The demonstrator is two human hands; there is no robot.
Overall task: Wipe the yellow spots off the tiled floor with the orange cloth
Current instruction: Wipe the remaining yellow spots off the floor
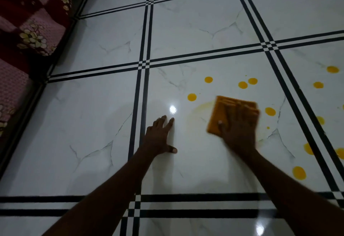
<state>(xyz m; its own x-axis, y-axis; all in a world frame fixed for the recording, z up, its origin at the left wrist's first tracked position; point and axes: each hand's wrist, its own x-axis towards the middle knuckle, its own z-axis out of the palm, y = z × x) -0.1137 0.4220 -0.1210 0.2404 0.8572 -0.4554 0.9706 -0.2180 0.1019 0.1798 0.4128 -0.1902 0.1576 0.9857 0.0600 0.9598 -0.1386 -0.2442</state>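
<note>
Spreading white under both arms, the tiled floor point(195, 31) carries a left hand point(160, 139) braced flat, fingers splayed. The right hand point(240, 131) presses flat on the orange cloth point(223, 113), probably soft and limp, beside scattered yellow spots point(243, 85).

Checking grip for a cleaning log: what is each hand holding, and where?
Right hand presses flat on the cloth's near half, not gripping. Left hand holds nothing.

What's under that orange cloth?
The cloth lies flat on the tile, pressed by the right hand. A yellowish smear shows beside it; anything beneath is hidden.
</note>
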